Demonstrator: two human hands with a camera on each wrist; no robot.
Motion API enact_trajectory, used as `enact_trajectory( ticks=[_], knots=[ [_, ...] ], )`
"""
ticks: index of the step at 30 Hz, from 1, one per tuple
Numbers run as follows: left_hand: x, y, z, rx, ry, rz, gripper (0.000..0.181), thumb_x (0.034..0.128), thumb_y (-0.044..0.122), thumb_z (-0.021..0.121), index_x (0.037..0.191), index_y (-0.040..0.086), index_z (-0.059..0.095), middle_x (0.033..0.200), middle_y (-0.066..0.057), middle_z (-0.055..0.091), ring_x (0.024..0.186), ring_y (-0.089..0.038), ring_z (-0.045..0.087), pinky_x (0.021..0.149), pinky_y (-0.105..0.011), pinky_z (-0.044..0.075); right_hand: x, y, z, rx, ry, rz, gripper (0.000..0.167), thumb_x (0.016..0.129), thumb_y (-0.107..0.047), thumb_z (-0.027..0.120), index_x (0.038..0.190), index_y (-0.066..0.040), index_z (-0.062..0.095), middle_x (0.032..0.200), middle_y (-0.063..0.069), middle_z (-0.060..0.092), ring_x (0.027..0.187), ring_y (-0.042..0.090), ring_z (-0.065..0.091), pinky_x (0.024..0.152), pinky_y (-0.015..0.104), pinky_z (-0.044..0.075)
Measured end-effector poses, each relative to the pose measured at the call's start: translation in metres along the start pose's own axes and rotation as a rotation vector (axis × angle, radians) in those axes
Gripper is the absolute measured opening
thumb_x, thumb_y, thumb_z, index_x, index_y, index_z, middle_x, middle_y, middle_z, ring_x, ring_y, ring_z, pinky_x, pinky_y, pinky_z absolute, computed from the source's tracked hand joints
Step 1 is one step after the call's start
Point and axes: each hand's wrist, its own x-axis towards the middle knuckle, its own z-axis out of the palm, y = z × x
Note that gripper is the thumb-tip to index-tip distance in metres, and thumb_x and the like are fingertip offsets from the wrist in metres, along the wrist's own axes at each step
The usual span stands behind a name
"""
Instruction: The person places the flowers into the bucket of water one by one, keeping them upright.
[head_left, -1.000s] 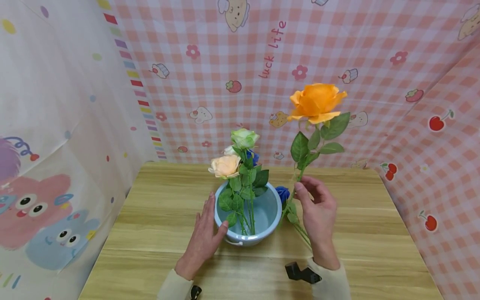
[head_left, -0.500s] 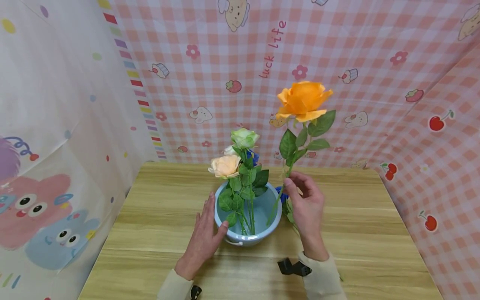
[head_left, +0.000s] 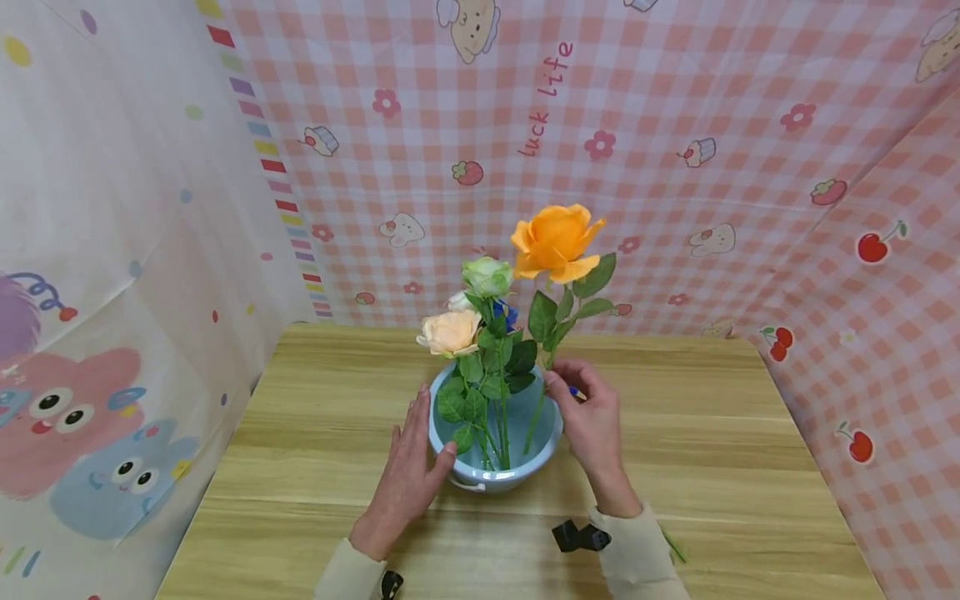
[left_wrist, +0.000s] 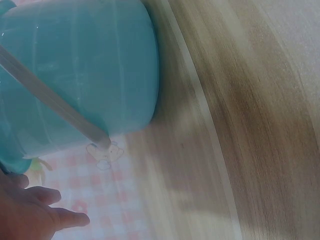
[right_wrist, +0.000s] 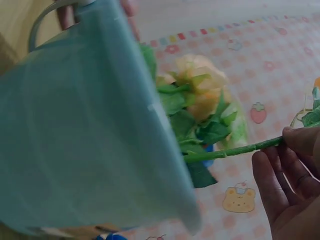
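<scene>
My right hand (head_left: 592,421) pinches the green stem of an orange rose (head_left: 557,242) between thumb and fingers, and the stem's lower end is inside the light blue bucket (head_left: 555,433). In the right wrist view the stem (right_wrist: 245,149) runs past the bucket's rim. My left hand (head_left: 408,475) rests with straight fingers against the bucket's left side. A peach rose (head_left: 450,332), a pale green rose (head_left: 487,277), a white rose partly hidden behind them, and a blue rose (head_left: 506,315) stand in the bucket.
Another blue flower (head_left: 575,392) lies on the table behind my right hand, mostly hidden. A green stem end (head_left: 673,543) shows beside the right sleeve. The bucket's handle (left_wrist: 55,100) hangs down its side. Patterned cloths surround the wooden table (head_left: 735,442).
My right hand has moved left and brought the orange rose over the bucket, then lowered its stem inside. My left hand has stayed against the bucket.
</scene>
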Motion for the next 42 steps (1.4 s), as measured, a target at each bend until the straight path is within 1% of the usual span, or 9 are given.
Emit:
enact_trajectory(
  ticks=[3, 8, 12, 16, 20, 26, 31, 34, 42],
  knots=[
    [0.0, 0.0, 0.0, -0.003, -0.002, -0.001, 0.083, 0.1029, 0.037, 0.054, 0.167, 0.006, 0.011, 0.173, -0.01, 0.01, 0.155, -0.042, 0.018, 0.115, -0.075, 0.019, 0.0, 0.005, 0.001, -0.086, -0.025, -0.012, 0.013, 0.093, 0.002, 0.073, 0.105, 0.006, 0.072, 0.096, 0.02, 0.073, 0.083, 0.012, 0.069, 0.073, 0.022, 0.06],
    [0.0, 0.0, -0.001, 0.0, -0.004, -0.003, 0.083, 0.1031, 0.038, 0.053, 0.166, 0.005, 0.012, 0.173, -0.013, 0.012, 0.155, -0.042, 0.018, 0.116, -0.075, 0.019, 0.001, 0.011, 0.001, -0.279, -0.06, -0.046, 0.011, 0.092, -0.003, 0.076, 0.102, 0.0, 0.075, 0.092, 0.011, 0.076, 0.08, 0.015, 0.067, 0.069, 0.018, 0.053],
    [0.0, 0.0, -0.001, -0.002, -0.004, -0.002, 0.083, 0.103, 0.038, 0.054, 0.166, 0.005, 0.012, 0.173, -0.013, 0.012, 0.155, -0.042, 0.018, 0.115, -0.075, 0.019, 0.002, 0.014, 0.001, -0.369, -0.1, -0.054, 0.01, 0.091, -0.003, 0.077, 0.101, -0.001, 0.075, 0.09, 0.009, 0.077, 0.079, 0.021, 0.069, 0.068, 0.021, 0.055],
    [0.0, 0.001, -0.002, -0.012, -0.009, -0.008, 0.083, 0.1031, 0.039, 0.054, 0.166, 0.006, 0.012, 0.173, -0.01, 0.01, 0.156, -0.04, 0.016, 0.116, -0.074, 0.017, 0.003, 0.016, 0.001, -0.445, -0.133, -0.067, 0.01, 0.09, -0.003, 0.078, 0.1, -0.002, 0.075, 0.091, 0.009, 0.077, 0.079, 0.024, 0.071, 0.068, 0.029, 0.059],
    [0.0, 0.0, -0.001, -0.004, -0.004, -0.005, 0.083, 0.1029, 0.038, 0.054, 0.166, 0.005, 0.012, 0.173, -0.013, 0.011, 0.155, -0.042, 0.018, 0.116, -0.075, 0.018, 0.004, 0.017, 0.003, -0.53, -0.16, -0.087, 0.011, 0.09, -0.004, 0.079, 0.1, -0.002, 0.074, 0.09, 0.009, 0.077, 0.079, 0.024, 0.072, 0.068, 0.037, 0.061],
    [0.0, -0.001, -0.001, 0.0, 0.0, -0.003, 0.083, 0.1026, 0.037, 0.054, 0.166, 0.004, 0.013, 0.172, -0.015, 0.013, 0.155, -0.043, 0.02, 0.115, -0.076, 0.019, 0.009, 0.017, 0.006, -0.618, -0.205, -0.103, 0.011, 0.091, -0.005, 0.078, 0.101, -0.001, 0.074, 0.09, 0.01, 0.077, 0.079, 0.025, 0.075, 0.07, 0.043, 0.061],
    [0.0, 0.0, -0.002, -0.006, -0.009, -0.009, 0.083, 0.103, 0.04, 0.053, 0.166, 0.006, 0.012, 0.173, -0.012, 0.011, 0.155, -0.041, 0.017, 0.116, -0.074, 0.018, 0.013, 0.019, 0.009, -0.672, -0.254, -0.089, 0.01, 0.092, -0.007, 0.077, 0.1, -0.002, 0.074, 0.092, 0.01, 0.078, 0.082, 0.026, 0.076, 0.077, 0.045, 0.06],
    [0.0, 0.0, -0.001, -0.005, -0.006, -0.004, 0.083, 0.1031, 0.04, 0.053, 0.166, 0.005, 0.012, 0.172, -0.015, 0.014, 0.154, -0.042, 0.019, 0.116, -0.075, 0.018, 0.016, 0.021, 0.011, -0.7, -0.275, -0.095, 0.009, 0.092, -0.008, 0.077, 0.099, -0.003, 0.075, 0.091, 0.009, 0.078, 0.083, 0.025, 0.075, 0.078, 0.046, 0.059],
    [0.0, -0.002, 0.001, -0.001, 0.004, 0.011, 0.082, 0.1028, 0.038, 0.054, 0.166, 0.005, 0.012, 0.171, -0.018, 0.016, 0.154, -0.043, 0.021, 0.114, -0.077, 0.02, 0.021, 0.024, 0.015, -0.757, -0.311, -0.109, 0.007, 0.092, -0.009, 0.077, 0.097, -0.004, 0.075, 0.088, 0.007, 0.078, 0.081, 0.024, 0.074, 0.076, 0.046, 0.057]
  ],
)
